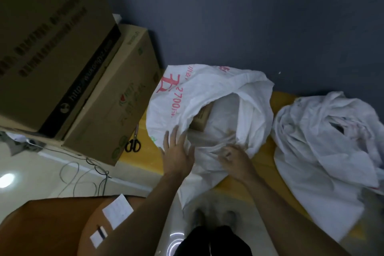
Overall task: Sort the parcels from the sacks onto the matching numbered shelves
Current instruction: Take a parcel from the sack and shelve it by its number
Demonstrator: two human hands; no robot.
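Head view (single cam., looking down). Printed sack point(199, 97), white w/ red lettering, lies on a yellow platform point(279, 101) against the dark wall, mouth turned toward the person so contents can be reached. Left hand point(176, 153): released, fingers straight and spread, pressing the near-left rim of the sack, apparently to pin the fabric and keep the mouth wide. Right hand point(233, 158): fingers curled into the folds at the near-right rim, grasping bunched fabric (blurred, so approx.), prob. pulling the opening apart against the left. Between them, deeper in, a brown parcel point(202, 117) shows, partly covered by fabric and not yet touched; the step in hand is thus opening, not lifting. Second sack point(324, 143), crumpled, lies just beside on the right, same platform. Stacked cartons point(62, 52) at left; scissors point(133, 144) by their base. Paper slips point(117, 210) rest on a brown bench point(52, 226). Numbered shelves: not in view.
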